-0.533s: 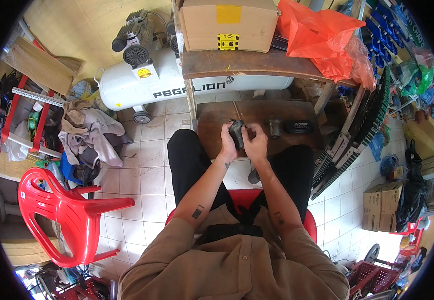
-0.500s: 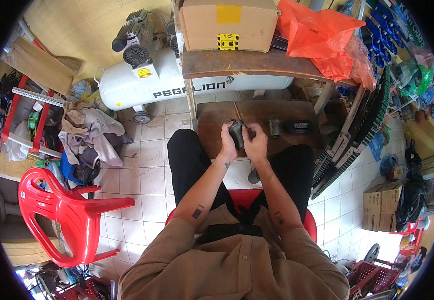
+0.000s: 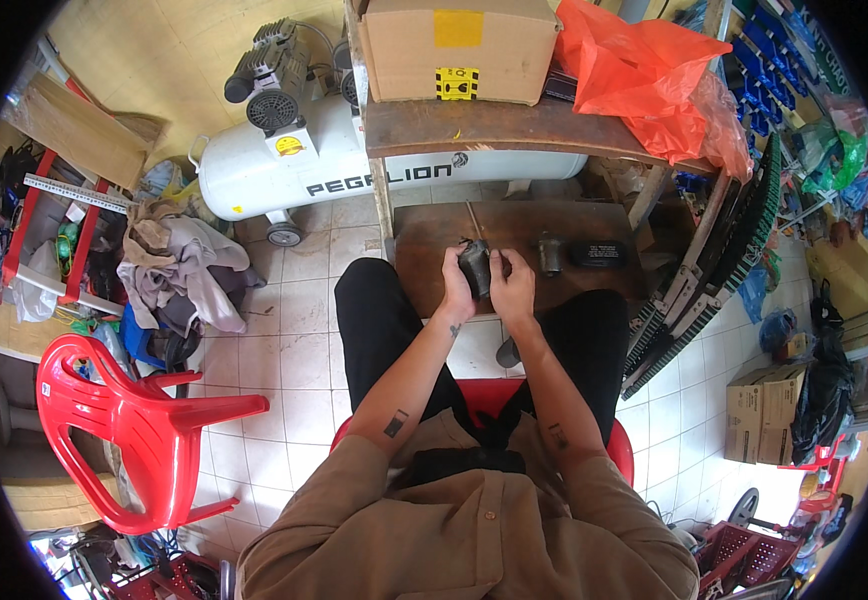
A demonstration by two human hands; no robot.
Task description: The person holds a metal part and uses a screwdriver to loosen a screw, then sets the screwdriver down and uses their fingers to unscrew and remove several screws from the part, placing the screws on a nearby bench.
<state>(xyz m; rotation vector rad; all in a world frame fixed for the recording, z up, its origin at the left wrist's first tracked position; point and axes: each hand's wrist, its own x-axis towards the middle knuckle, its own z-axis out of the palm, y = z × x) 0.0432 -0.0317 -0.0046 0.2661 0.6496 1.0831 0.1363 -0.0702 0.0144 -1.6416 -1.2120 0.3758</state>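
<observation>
Over the low brown wooden board, my left hand (image 3: 457, 285) is closed around a dark grey-green, rounded part (image 3: 474, 266), narrower toward me; its exact kind I cannot make out. My right hand (image 3: 512, 287) is beside its right side with curled fingers; whether they pinch anything small is hidden. Just beyond the held part lies a thin, light-coloured rod (image 3: 474, 217). To the right on the board (image 3: 424, 222) are a dark grey cylindrical piece (image 3: 550, 257) and a flat black block (image 3: 599, 254) with rounded corners.
A wooden shelf (image 3: 494, 130) overhangs the board, bearing a cardboard box (image 3: 454, 45) and an orange plastic bag (image 3: 634, 70). Behind stands a white air compressor (image 3: 284, 165). A red plastic chair (image 3: 144, 430) and piled cloths (image 3: 184, 265) are at left; a black folding frame (image 3: 699, 270) leans at right.
My right fingers have shifted slightly along the right side of the held part, which has turned a little in my left hand. The things on the board have not moved.
</observation>
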